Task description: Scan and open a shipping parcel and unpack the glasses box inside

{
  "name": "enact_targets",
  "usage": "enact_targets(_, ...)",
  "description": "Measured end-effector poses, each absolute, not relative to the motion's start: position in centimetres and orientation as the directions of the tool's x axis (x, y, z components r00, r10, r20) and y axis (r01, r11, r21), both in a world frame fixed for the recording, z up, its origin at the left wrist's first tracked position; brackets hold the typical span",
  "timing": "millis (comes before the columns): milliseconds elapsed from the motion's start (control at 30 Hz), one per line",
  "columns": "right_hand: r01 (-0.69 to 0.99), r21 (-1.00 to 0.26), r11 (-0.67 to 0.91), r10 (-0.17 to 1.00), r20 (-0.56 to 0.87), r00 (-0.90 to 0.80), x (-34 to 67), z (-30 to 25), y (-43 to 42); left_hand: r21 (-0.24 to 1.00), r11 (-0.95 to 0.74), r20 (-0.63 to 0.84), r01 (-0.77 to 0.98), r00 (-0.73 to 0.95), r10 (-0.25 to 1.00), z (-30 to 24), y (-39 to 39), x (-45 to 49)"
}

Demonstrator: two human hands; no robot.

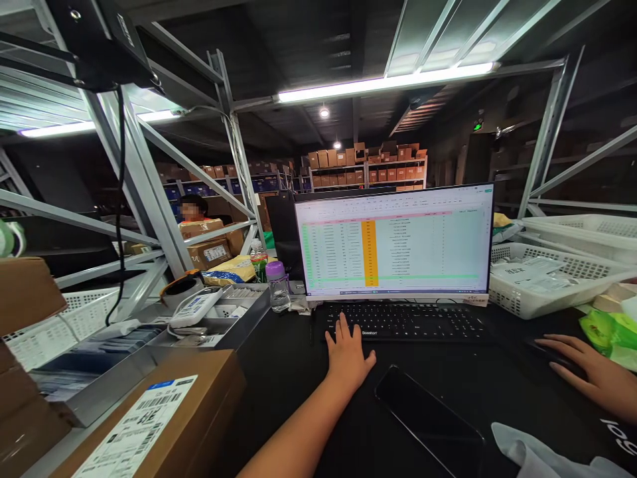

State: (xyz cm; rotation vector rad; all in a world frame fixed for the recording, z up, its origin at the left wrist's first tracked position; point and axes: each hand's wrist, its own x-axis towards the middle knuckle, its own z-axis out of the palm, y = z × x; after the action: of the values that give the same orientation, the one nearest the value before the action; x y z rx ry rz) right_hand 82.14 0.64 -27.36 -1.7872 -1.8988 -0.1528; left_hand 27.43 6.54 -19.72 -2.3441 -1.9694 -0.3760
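Observation:
My left hand (347,355) lies flat with fingers stretched onto the left end of a black keyboard (413,322). My right hand (592,372) rests over a dark mouse (542,350) at the right, fingers curved on top of it. A monitor (395,240) behind the keyboard shows a spreadsheet with an orange column. A black phone (428,418) lies face up on the black desk (288,372) between my arms.
A cardboard box with a shipping label (149,425) sits at front left beside a grey tray of items (199,318). A purple-capped bottle (277,284) stands left of the monitor. White baskets (552,275) are at right, green packets (612,332) nearby. A person sits behind the shelving.

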Motion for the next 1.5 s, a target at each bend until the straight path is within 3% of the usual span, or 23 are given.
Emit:
enact_targets(300,0.953,-0.277,0.121,0.89,0.455,0.019,81.7,-27.2,0.8,0.112,-0.185,0.228,0.976,0.156,0.961,-19.9,6.8,27.4)
enact_targets(700,0.981,-0.18,0.071,0.929,0.37,0.0,79.5,-24.7,-1.1,0.164,-0.151,0.3,0.975,0.096,0.949,-20.8,8.4,27.2)
enact_targets(867,0.98,-0.185,0.078,0.921,0.389,0.0,79.6,-24.9,-0.9,0.15,-0.207,0.252,0.967,0.166,0.954,-20.7,8.2,27.2)
enact_targets(1267,0.945,-0.307,0.11,0.886,0.461,0.047,81.3,-26.9,0.6,0.186,-0.233,0.18,0.955,0.2,0.963,-19.8,7.1,26.8)
enact_targets(1500,0.942,-0.32,0.099,0.878,0.473,0.068,80.2,-25.9,0.2,0.186,-0.244,0.223,0.952,0.201,0.954,-20.5,7.1,26.8)
